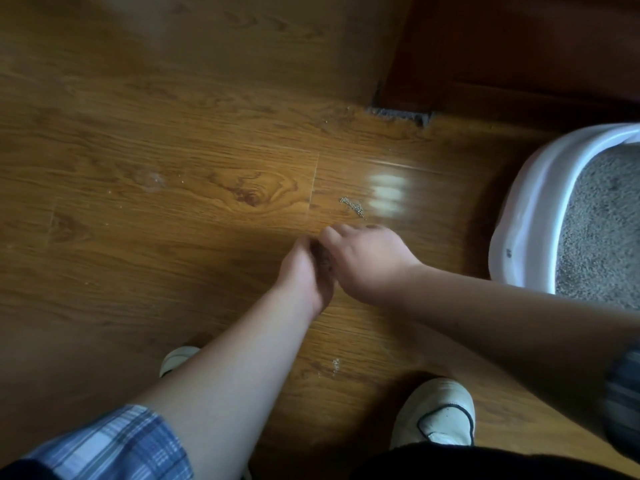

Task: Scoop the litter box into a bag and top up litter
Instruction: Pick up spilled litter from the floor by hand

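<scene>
Left of the litter box (526, 209), the cupped left hand (304, 271) holds loose, light spilled litter (353, 205) grains, right hand (367, 258) fingers curled together, brushing in.

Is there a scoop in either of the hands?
No, the left hand and right hand are pressed together over the wooden floor with no scoop; only some dark bits show between them.

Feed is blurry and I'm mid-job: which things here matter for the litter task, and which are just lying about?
Part of the job:
litter box, white, at right
grey litter inside it
spilled litter grains on the floor
left hand and right hand, held together

Just there:
wooden floor
dark wooden furniture
shoes
</scene>
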Tool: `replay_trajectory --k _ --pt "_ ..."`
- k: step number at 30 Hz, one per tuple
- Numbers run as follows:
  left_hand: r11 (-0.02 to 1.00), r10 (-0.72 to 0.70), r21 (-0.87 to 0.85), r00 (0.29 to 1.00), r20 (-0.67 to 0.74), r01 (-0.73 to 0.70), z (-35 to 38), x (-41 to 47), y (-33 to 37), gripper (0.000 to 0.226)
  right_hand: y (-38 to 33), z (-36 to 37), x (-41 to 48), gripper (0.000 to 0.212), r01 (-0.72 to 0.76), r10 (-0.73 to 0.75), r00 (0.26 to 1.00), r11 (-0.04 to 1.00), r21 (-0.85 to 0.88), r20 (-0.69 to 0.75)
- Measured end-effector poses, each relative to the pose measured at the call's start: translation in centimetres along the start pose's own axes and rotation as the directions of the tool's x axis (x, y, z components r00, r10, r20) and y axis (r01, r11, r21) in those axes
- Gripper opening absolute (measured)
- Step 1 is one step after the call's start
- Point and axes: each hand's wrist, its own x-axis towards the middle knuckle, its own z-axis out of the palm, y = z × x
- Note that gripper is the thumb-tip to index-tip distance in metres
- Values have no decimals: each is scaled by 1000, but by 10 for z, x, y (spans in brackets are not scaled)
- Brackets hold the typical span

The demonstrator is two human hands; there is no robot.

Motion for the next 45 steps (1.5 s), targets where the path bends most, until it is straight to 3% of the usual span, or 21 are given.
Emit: replay_trajectory --k 4,6,7,9,10,17,28,32,34,36,38,41,45 --pt "996 56 -62 997 -58 -60 0 -3 11 36 22 -15 5 17 -272 280 960 948 164 -21" --pt "996 80 -43 994 -79 -83 0 -5 17 33 42 -16 19 22 -520 487 854 800 299 183" --pt "995 89 -38 993 -81 -92 0 -6 20 30 52 -14 27 22 -639 532 768 666 384 356" --pt "994 105 -36 991 -79 -108 -1 -7 25 28 67 -12 39 25 -802 515 595 434 411 617" --pt "993 111 -41 991 -75 -114 -2 -8 26 28 72 -11 43 27 -830 497 553 399 390 668" --pt "988 108 -103 992 -57 -114 -5 -13 30 28 77 -20 73 38 -887 472 455 309 342 755" --pt "983 117 -136 992 -55 -123 -8 -17 32 28 70 -22 94 31 -857 493 500 399 326 712" --pt "983 119 -134 991 -54 -125 -7 -19 33 28 72 -26 94 20 -824 453 551 430 370 701" --pt "983 117 -136 992 -55 -123 -5 -19 33 27 78 -30 91 21 -811 466 553 490 319 691" --pt "983 118 -135 992 -50 -124 -4 -19 32 27 83 -34 83 26 -712 509 623 683 161 594" --pt "984 122 -124 992 -45 -126 -3 -20 32 27 81 -37 70 30 -538 520 764 840 -67 382" --pt "987 128 -94 991 -50 -132 -3 -21 30 28 73 -27 57 46 -375 412 905 891 -255 109" --pt "988 131 -73 990 -61 -135 -4 -22 30 29 70 -1 61 63 -279 315 948 886 -371 40"
